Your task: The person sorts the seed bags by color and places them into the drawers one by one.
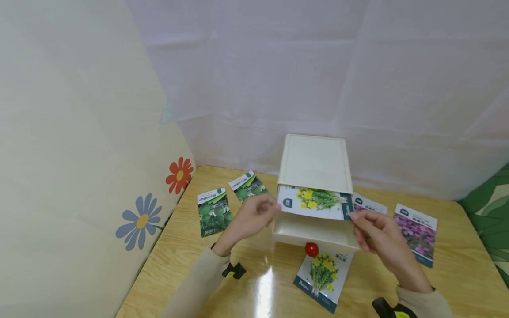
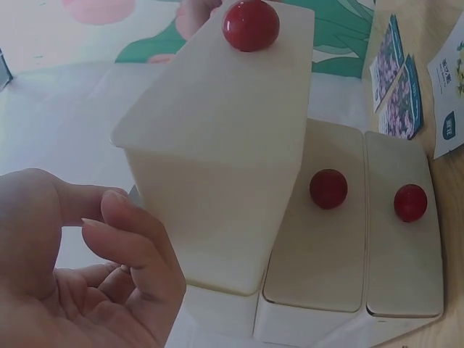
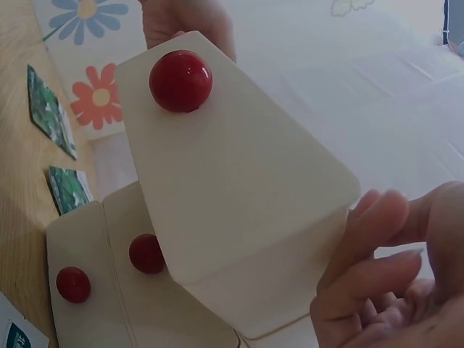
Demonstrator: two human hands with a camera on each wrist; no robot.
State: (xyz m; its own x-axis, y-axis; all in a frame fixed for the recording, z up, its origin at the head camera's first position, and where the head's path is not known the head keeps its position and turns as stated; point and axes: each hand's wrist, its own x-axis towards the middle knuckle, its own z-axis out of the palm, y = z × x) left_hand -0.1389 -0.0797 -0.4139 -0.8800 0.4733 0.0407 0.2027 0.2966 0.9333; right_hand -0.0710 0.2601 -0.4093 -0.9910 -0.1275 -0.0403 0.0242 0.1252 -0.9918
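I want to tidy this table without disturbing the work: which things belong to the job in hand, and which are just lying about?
In use:
held yellow-flowered packet
open top drawer
white drawer unit

Lying about, though possibly wanted later:
loose yellow-flowered packet in front
two green packets on the left
two purple-flowered packets on the right

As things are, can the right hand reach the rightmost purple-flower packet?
Probably yes: the purple-flower packet lies near, nothing apparently between, but the right hand seems busy holding a yellow-flower packet over the drawer.
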